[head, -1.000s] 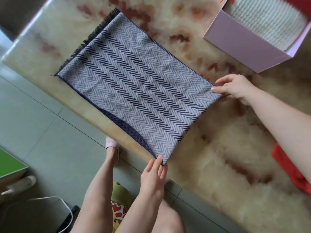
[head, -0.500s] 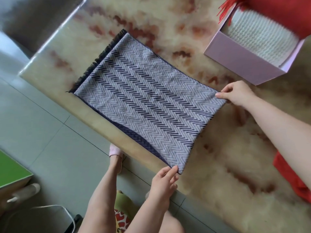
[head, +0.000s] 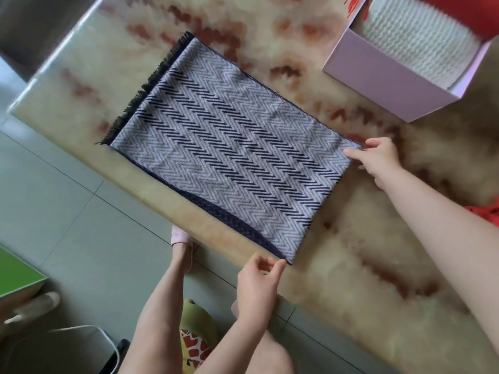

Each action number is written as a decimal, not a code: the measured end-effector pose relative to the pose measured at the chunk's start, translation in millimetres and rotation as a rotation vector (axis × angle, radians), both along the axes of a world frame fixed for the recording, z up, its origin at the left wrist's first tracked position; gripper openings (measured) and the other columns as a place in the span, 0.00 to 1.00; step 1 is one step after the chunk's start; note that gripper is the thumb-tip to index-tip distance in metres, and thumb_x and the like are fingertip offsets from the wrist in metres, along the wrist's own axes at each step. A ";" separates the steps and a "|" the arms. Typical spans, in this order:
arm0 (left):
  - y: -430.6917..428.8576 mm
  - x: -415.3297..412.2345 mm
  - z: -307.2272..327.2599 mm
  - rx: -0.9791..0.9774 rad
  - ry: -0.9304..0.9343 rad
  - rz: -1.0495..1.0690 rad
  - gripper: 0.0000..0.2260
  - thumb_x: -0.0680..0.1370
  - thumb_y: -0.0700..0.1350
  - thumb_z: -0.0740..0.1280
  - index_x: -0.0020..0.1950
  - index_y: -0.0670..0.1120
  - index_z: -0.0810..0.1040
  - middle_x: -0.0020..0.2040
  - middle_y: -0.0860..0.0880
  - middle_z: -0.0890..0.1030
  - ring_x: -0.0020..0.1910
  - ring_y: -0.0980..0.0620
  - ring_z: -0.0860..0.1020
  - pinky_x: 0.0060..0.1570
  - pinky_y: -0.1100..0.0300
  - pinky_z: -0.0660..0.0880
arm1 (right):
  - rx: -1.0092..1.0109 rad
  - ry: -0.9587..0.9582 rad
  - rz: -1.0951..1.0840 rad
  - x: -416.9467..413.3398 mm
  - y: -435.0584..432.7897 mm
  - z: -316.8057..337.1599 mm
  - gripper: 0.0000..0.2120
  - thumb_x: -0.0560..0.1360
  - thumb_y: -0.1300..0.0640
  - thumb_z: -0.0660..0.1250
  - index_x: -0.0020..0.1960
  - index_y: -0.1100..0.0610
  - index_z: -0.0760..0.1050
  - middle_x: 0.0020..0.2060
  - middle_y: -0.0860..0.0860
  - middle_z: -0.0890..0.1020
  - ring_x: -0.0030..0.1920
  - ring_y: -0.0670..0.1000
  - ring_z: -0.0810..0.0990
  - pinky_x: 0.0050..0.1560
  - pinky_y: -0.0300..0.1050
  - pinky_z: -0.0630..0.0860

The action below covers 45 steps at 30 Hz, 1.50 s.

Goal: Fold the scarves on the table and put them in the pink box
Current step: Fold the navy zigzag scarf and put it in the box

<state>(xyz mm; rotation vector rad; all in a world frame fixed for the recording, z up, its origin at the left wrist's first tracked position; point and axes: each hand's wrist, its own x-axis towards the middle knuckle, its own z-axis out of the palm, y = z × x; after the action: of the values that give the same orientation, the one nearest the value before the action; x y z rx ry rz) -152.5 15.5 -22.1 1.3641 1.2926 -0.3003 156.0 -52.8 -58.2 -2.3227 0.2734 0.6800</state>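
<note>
Head view: two hands, left hand point(head: 256, 282) and right hand point(head: 378, 160), each pinch one scarf point(head: 229, 149).

bare arms and legs, a pink slipper point(head: 180, 238), yellow-green shorts point(head: 198, 338) printed with red hearts.

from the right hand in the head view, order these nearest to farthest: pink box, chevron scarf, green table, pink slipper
Measured from the right hand:
1. chevron scarf: its far corner sits at the fingertips, to the hand's left.
2. pink box: just beyond the hand, top right.
3. pink slipper: on the floor under the table edge.
4. green table: at the far-left edge.
</note>
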 end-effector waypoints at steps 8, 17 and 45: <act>11.7 29.7 -40.4 0.910 -0.346 -0.960 0.24 0.74 0.45 0.64 0.71 0.46 0.69 0.73 0.43 0.66 0.74 0.43 0.60 0.72 0.44 0.60 | -0.107 -0.520 0.793 -78.5 8.3 -6.0 0.21 0.73 0.46 0.59 0.56 0.62 0.75 0.51 0.59 0.76 0.54 0.61 0.72 0.57 0.48 0.62; 22.7 -30.4 -61.3 0.958 -0.143 -1.176 0.29 0.77 0.55 0.59 0.77 0.51 0.57 0.77 0.41 0.55 0.76 0.39 0.53 0.71 0.41 0.50 | -0.384 -0.340 1.152 -100.0 -32.7 -29.0 0.41 0.71 0.27 0.37 0.77 0.49 0.36 0.75 0.49 0.34 0.75 0.48 0.32 0.73 0.46 0.31; -15.9 18.0 -47.9 0.907 -0.133 -0.815 0.15 0.62 0.49 0.76 0.43 0.46 0.75 0.44 0.49 0.75 0.41 0.47 0.73 0.39 0.56 0.72 | 0.017 -0.106 0.183 5.4 2.3 -0.7 0.11 0.71 0.61 0.70 0.48 0.56 0.69 0.44 0.56 0.77 0.36 0.52 0.74 0.35 0.46 0.72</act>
<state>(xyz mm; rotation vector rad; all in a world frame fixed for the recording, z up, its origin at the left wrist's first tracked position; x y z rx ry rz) -134.5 -0.4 -70.0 2.6223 0.6872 -0.1531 161.3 -50.5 -58.9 -2.3774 0.0061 0.6411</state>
